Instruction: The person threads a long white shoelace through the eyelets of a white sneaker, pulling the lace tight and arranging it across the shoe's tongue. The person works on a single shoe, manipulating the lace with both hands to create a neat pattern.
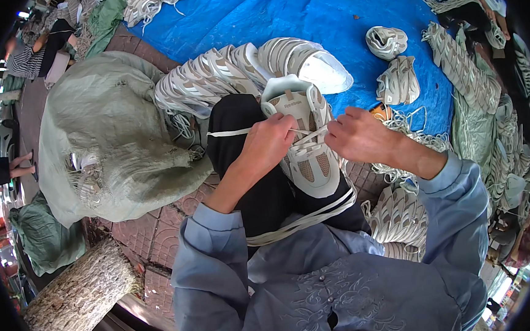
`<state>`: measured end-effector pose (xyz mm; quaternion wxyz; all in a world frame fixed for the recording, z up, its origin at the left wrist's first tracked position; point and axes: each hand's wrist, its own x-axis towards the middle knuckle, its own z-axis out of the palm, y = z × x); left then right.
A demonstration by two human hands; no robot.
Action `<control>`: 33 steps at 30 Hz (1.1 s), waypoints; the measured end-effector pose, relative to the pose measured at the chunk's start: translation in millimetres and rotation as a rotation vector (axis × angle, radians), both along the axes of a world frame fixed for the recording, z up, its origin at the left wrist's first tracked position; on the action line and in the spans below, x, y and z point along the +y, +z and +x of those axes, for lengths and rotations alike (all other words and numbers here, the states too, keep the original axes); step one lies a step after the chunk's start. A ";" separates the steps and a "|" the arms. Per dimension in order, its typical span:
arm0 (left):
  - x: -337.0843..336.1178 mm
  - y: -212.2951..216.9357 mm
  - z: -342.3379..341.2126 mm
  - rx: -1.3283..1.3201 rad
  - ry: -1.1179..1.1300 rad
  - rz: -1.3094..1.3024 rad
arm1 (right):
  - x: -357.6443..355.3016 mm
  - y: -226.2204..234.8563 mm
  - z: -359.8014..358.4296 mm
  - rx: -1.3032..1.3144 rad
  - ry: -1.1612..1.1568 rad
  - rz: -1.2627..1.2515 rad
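A white and beige shoe upper rests on my black-trousered lap, its toe pointing toward me and its collar away. Partly threaded across its front is a flat cream shoelace. My left hand pinches the lace at the left of the eyelets, and a loose end sticks out leftward past the fingers. On the other side, my right hand is closed with its fingertips on the lace by the right eyelet edge. A bundle of loose laces lies over my lap below the toe.
Curved stacks of shoe uppers lie beyond my knees by a blue tarp. A large woven sack bulges at left, near a rough stone block. More uppers and tangled laces lie at right. Other people sit at the far edges.
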<state>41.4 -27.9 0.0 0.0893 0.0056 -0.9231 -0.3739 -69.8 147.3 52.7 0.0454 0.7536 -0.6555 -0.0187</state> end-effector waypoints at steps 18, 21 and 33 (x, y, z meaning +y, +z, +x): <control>-80.7 28.8 53.4 0.139 0.028 -0.406 | 12.9 -37.5 -29.9 -1.473 -0.505 0.189; -109.3 37.2 78.1 0.106 0.142 -0.540 | 1.8 -52.4 -21.2 -1.382 -0.602 0.227; -128.9 17.8 87.2 0.015 0.389 -0.981 | 27.7 -113.4 -18.1 -1.732 -1.236 -0.046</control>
